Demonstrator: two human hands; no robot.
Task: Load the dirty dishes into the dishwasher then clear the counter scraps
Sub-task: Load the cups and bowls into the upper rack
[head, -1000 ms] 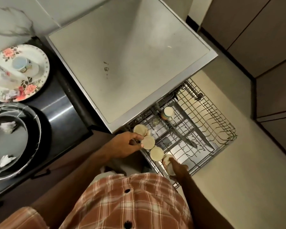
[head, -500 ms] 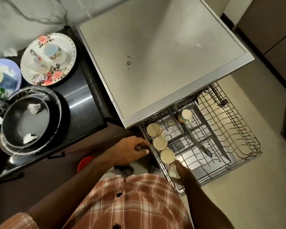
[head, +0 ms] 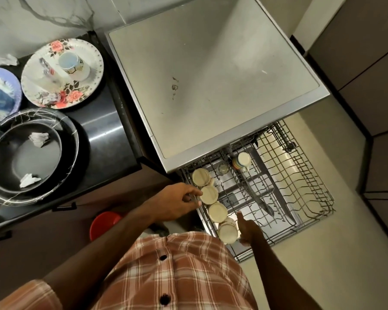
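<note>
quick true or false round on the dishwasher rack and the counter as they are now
1. Four cream cups sit in a row in the pulled-out rack. True.
2. The floral plate is loaded in the rack. False: it lies on the counter with a cup on it.
3. The right hand is at the cream cup nearest the person. True.
4. The rack holds no knives. False: knives lie across its middle.
5. Crumpled scraps lie in the dark pan. True.
</note>
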